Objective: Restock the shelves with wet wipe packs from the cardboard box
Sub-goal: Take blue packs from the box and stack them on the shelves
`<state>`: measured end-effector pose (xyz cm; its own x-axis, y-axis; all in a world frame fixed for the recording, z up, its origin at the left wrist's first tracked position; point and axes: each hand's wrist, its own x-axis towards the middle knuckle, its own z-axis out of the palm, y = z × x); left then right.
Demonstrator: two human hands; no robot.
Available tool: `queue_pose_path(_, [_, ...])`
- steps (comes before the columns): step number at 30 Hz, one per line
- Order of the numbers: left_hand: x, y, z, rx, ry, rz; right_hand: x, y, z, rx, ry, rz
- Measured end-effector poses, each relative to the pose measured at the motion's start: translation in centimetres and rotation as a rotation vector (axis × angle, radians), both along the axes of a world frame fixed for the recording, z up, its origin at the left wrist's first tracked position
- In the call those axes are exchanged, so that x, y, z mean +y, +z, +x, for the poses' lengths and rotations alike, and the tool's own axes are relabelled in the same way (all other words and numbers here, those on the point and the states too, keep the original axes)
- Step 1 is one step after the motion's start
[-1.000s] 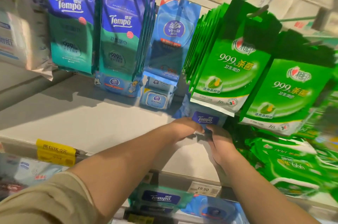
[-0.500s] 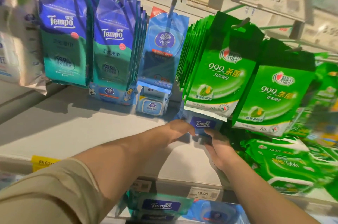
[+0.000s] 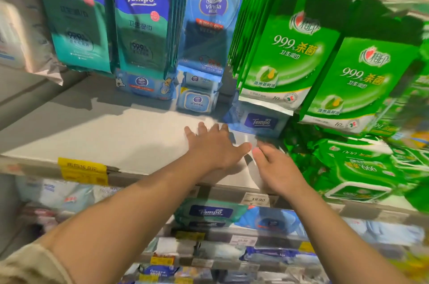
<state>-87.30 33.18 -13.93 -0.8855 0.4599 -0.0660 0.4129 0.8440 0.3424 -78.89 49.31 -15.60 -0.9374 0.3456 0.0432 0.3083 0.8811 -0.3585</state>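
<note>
now both hands are off it: left hand [image 3: 212, 144] and right hand [image 3: 276, 167] spread, holding nothing, hovering just short of the blue tempo wipe pack [image 3: 261, 121] on the white shelf [image 3: 104, 135].

both hands let go of the tempo pack [image 3: 261, 122]; left hand [image 3: 214, 144] and right hand [image 3: 276, 167] drew back toward 6 o'clock, fingers spread.

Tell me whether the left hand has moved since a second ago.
Yes. The left hand has let go of the Tempo pack and drawn back toward the shelf front edge, fingers now spread, empty.
</note>
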Motion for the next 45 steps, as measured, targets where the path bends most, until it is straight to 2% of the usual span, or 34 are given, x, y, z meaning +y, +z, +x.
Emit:
queue_pose_path(2, [-1.0, 0.4, 2.1, 0.058, 0.077, 0.02, -0.7, 0.0, 1.6, -0.032, 0.017, 0.116])
queue_pose_path(5, [-2.4, 0.9, 5.8, 0.172, 0.15, 0.034, -2.0, 0.6, 4.8, -0.051, 0.007, 0.124])
queue_pose_path(9, [-4.7, 1.3, 11.4, 0.187, 0.234, 0.037, -4.3, 0.3, 9.7, 0.057, 0.01, 0.134])
queue_pose_path(12, [-7.1, 1.1, 17.0, 0.199, 0.288, 0.133, -5.9, -0.8, 13.7, 0.103, 0.045, 0.16])
queue_pose_path(15, [-10.0, -0.1, 22.5, 0.218, 0.36, 0.148, -7.4, -2.2, 17.4, 0.056, 0.078, 0.056])
queue_pose_path(20, [-16.3, -2.9, 29.3, 0.13, 0.49, 0.085, -11.6, -4.5, 22.5, 0.06, 0.175, -0.126])
queue_pose_path(25, [-23.7, -4.8, 34.8, 0.07, 0.68, 0.095, -17.5, -4.7, 25.4, -0.031, 0.355, -0.217])
queue_pose_path(30, [-31.4, -6.9, 39.7, 0.044, 0.848, 0.083, -25.5, -5.9, 26.4, -0.067, 0.549, -0.194])
queue_pose_path(35, [-39.9, -9.5, 44.4, -0.044, 1.036, 0.115, -35.4, -7.7, 27.3, -0.199, 0.708, -0.024])
queue_pose_path(38, [-46.1, -11.3, 47.0, -0.126, 1.148, 0.153, -42.2, -9.3, 28.0, -0.206, 0.82, -0.029])
queue_pose_path(45, [-62.2, -15.2, 54.7, -0.156, 1.279, 0.189, -59.5, -12.5, 30.9, -0.305, 0.979, -0.045])
